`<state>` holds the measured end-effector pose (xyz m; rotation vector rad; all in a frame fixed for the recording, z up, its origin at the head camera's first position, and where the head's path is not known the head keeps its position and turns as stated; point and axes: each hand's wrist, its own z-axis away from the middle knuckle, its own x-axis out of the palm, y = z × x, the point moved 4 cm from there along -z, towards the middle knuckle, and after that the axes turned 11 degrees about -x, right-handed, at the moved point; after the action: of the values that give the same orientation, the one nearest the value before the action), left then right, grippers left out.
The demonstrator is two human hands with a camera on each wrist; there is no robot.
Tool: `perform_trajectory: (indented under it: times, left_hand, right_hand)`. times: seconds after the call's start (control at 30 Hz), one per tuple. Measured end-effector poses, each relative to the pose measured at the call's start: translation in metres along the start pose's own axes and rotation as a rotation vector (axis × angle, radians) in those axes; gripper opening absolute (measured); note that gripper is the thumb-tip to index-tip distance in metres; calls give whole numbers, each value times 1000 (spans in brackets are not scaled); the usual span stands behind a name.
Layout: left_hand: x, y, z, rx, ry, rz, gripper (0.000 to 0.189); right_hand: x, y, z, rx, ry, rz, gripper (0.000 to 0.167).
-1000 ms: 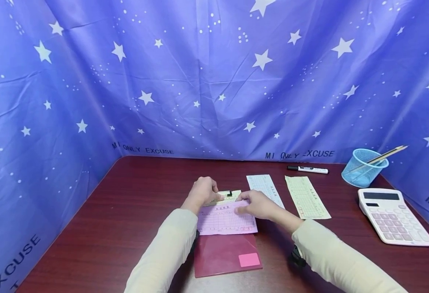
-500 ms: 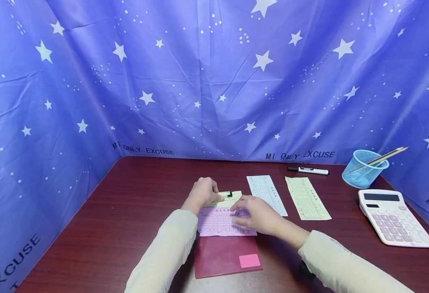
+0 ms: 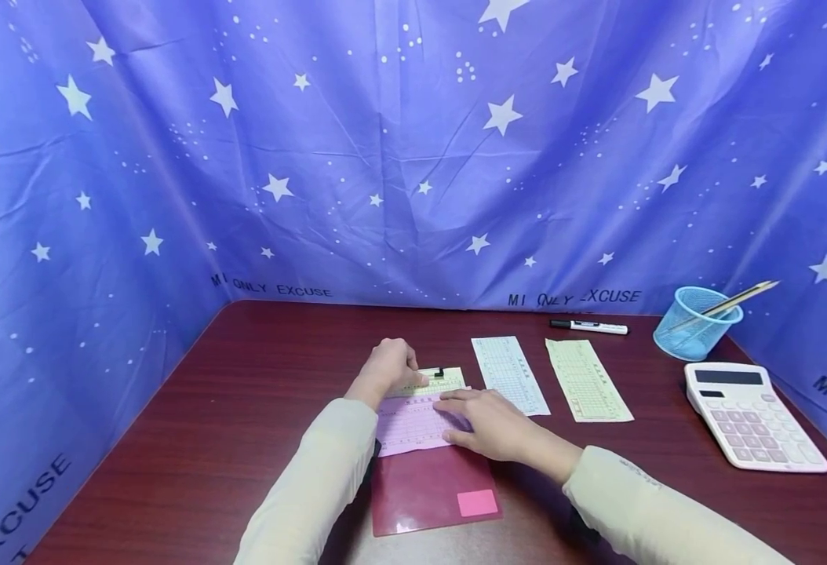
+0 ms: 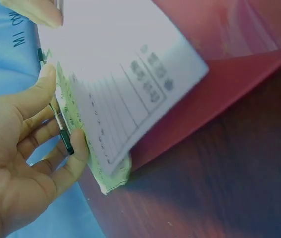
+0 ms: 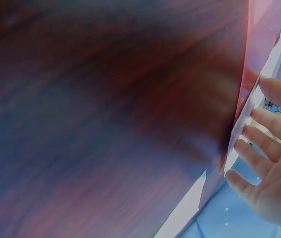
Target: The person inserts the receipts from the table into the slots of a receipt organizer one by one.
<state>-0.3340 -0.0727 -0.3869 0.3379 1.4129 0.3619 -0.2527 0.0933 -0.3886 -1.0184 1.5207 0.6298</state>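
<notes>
A red clip folder (image 3: 431, 488) with a bright pink label lies at the middle front of the table. Its wire clip (image 4: 65, 141) has black tips and sits at the far edge. Under that clip lies a pale green form slip (image 3: 449, 382), overlapped by a pink form slip (image 3: 413, 428). At the clip edge my left hand (image 3: 387, 367) grips the folder top, thumb and fingers around the clip. My right hand (image 3: 494, 424) lies over the pink slip's right end with spread fingers touching it, hiding that end. In the right wrist view, its fingertips meet the paper edge.
To the right lie a white form slip (image 3: 508, 375) and a second green slip (image 3: 588, 380). Behind them is a black-and-white marker (image 3: 590, 326). A blue mesh cup (image 3: 696, 326) with pencils and a white calculator (image 3: 755, 416) stand far right. A starry blue curtain (image 3: 413, 157) hangs behind.
My right hand let go of the pink slip's upper right, lifted slightly, then came down over its right side. The pink slip now lies a little turned. My left hand stays at the clip.
</notes>
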Motion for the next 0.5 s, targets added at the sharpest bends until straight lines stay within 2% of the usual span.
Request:
perform_trajectory:
  times: [0.2, 0.5]
  left_hand:
    - [-3, 1, -2, 23, -15, -42, 23]
    - [-3, 2, -5, 58, -3, -34, 23]
  right_hand:
    - [3, -1, -8, 34, -5, 19, 40]
    - [1, 0, -17, 75, -11, 13, 38]
